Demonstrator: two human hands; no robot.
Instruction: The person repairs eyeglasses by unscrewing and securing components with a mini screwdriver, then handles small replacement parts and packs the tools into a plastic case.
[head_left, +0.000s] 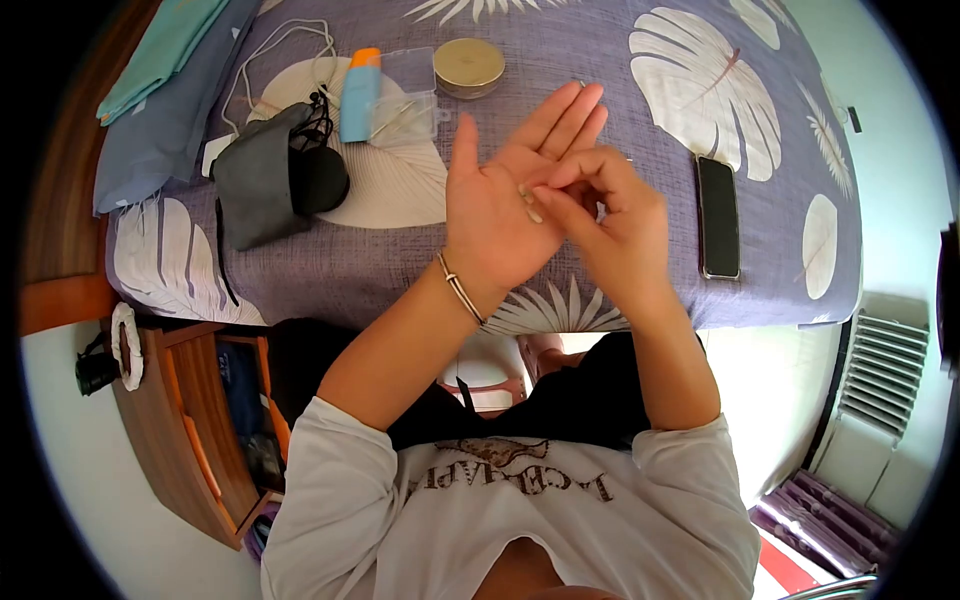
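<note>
My left hand (505, 205) is held palm up over the bed, fingers stretched out and thumb spread to the side. On its palm lie a few small pale pieces (534, 212), too small to name. Over that palm, my right hand (612, 205) is closed in a pinch, thumb and forefinger tips at the pieces. Whatever is between those fingertips is too small to make out. Beyond the left fingertips stands a round gold-lidded container (469, 66). A bracelet (459, 287) circles the left wrist.
Left on the bedspread (400, 275) are a dark grey pouch (255, 185), a blue bottle with an orange cap (360, 98) and a clear plastic case (408, 118). To the right lies a phone (718, 217). A wooden cabinet (200, 415) stands at lower left.
</note>
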